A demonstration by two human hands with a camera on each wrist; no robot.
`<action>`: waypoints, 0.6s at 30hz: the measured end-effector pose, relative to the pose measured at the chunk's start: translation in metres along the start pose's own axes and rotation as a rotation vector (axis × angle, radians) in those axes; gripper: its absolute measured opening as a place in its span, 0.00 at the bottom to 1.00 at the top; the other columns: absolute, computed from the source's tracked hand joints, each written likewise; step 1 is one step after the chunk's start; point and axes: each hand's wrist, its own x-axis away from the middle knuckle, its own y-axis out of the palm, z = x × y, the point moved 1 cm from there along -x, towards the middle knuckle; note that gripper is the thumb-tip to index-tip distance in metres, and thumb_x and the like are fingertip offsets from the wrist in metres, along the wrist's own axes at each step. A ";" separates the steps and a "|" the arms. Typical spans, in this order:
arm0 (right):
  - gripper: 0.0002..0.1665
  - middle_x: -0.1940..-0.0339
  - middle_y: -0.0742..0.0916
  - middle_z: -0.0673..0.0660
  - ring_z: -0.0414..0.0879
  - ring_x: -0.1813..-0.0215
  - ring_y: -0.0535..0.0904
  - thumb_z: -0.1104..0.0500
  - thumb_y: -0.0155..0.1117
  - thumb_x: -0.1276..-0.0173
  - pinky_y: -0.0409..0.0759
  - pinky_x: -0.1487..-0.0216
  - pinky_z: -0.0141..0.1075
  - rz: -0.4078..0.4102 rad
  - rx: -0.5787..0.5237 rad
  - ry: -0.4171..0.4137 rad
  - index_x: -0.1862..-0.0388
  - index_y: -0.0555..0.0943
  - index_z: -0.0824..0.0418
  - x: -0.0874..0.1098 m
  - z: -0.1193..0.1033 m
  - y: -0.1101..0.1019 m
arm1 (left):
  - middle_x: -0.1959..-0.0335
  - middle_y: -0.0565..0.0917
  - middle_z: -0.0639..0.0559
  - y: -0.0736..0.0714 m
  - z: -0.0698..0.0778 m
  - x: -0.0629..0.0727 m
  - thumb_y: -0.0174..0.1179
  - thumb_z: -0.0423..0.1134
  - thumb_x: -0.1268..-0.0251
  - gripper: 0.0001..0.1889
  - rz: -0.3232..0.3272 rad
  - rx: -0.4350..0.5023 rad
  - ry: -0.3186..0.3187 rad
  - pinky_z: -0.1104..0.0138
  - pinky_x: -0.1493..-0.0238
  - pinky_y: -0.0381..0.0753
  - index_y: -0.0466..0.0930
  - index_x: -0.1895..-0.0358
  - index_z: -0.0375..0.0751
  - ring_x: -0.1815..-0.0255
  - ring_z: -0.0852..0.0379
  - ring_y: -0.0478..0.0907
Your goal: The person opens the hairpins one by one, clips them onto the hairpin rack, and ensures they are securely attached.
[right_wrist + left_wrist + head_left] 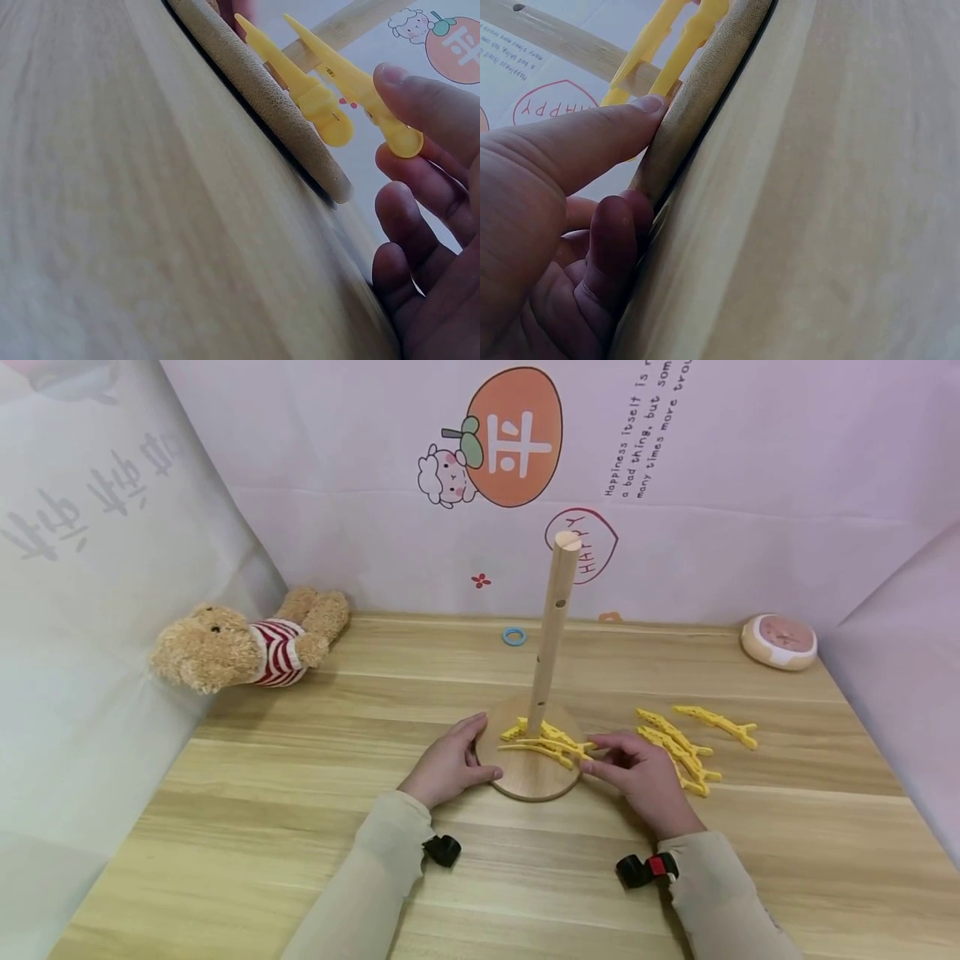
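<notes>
A round wooden base (525,787) carries an upright wooden post (551,627) with small holes along it. My left hand (453,762) grips the base's left rim, its thumb over the edge and the other fingers at the side. Between thumb and index finger my right hand (639,772) pinches the handle end of a yellow hair clip (352,82), held over the base's right side. Closer to the rim in the right wrist view is another yellow hair clip (304,90). More clips lie around the foot of the post, partly overlapping.
Several yellow clips (716,722) lie on the table to the right of my right hand. Behind the post is a blue ring (513,636). A teddy bear (277,652) lies at the back left, and a round plush thing (780,642) sits at the back right.
</notes>
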 end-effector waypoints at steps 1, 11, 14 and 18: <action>0.25 0.61 0.87 0.53 0.46 0.62 0.79 0.46 0.78 0.42 0.77 0.65 0.33 -0.001 -0.002 0.004 0.47 0.87 0.54 0.000 0.000 0.000 | 0.20 0.57 0.50 0.000 0.000 0.000 0.72 0.48 0.39 0.47 0.002 0.000 0.002 0.67 0.55 0.77 0.57 0.21 0.39 0.69 0.65 0.76; 0.24 0.62 0.87 0.55 0.45 0.63 0.78 0.49 0.79 0.42 0.77 0.67 0.33 -0.010 -0.031 0.001 0.47 0.88 0.55 -0.001 0.003 0.000 | 0.20 0.57 0.50 0.001 -0.001 -0.001 0.72 0.49 0.39 0.47 -0.001 -0.002 -0.012 0.63 0.49 0.76 0.57 0.21 0.40 0.69 0.65 0.76; 0.24 0.63 0.87 0.54 0.45 0.64 0.77 0.49 0.79 0.42 0.76 0.69 0.33 -0.016 -0.034 0.012 0.47 0.88 0.54 -0.001 0.004 0.001 | 0.20 0.57 0.49 0.001 -0.001 -0.001 0.72 0.49 0.39 0.47 -0.003 0.002 -0.016 0.62 0.47 0.75 0.56 0.21 0.40 0.69 0.65 0.76; 0.24 0.63 0.86 0.55 0.46 0.65 0.76 0.49 0.79 0.42 0.75 0.70 0.33 -0.026 -0.030 0.026 0.47 0.88 0.54 -0.001 0.003 0.003 | 0.20 0.57 0.49 0.002 -0.002 -0.002 0.72 0.49 0.39 0.47 -0.003 0.002 -0.013 0.62 0.48 0.76 0.56 0.21 0.40 0.68 0.65 0.76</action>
